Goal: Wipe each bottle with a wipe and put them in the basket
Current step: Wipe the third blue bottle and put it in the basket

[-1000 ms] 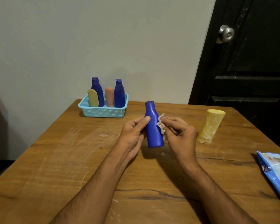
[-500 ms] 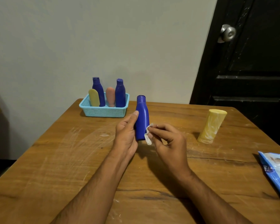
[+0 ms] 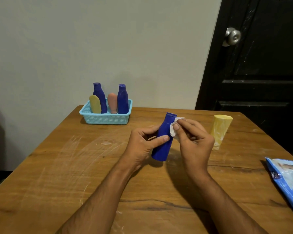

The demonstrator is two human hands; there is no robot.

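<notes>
The left hand (image 3: 143,142) grips the blue bottle (image 3: 163,141) around its middle, thumb across the front and fingers curled behind, holding it clear of the bench (image 3: 74,174) and tilted so the cap end leans away and to the right. The right hand (image 3: 194,141) pinches a small white wipe (image 3: 173,127) between thumb and fingertips and presses it against the bottle's shoulder, just below the neck. The two hands sit close together, joined only through the bottle.

The step in hand looks like wiping the upper part of this bottle. To do it well, the left hand should probably turn the bottle bit by bit while the right draws the wipe along its length, so no strip is missed. The wipe is bunched small, so opening it out would cover more surface per pass. The smooth plastic may slip, so the holding grip should be firm.

Further out, a pale blue basket (image 3: 107,119) stands at the far left of the bench, already holding two blue bottles, a yellow one and a pinkish one. A yellow bottle (image 3: 220,130) stands just beyond the right hand, seemingly not yet wiped. A blue wipe packet (image 3: 289,179) lies at the right edge.
</notes>
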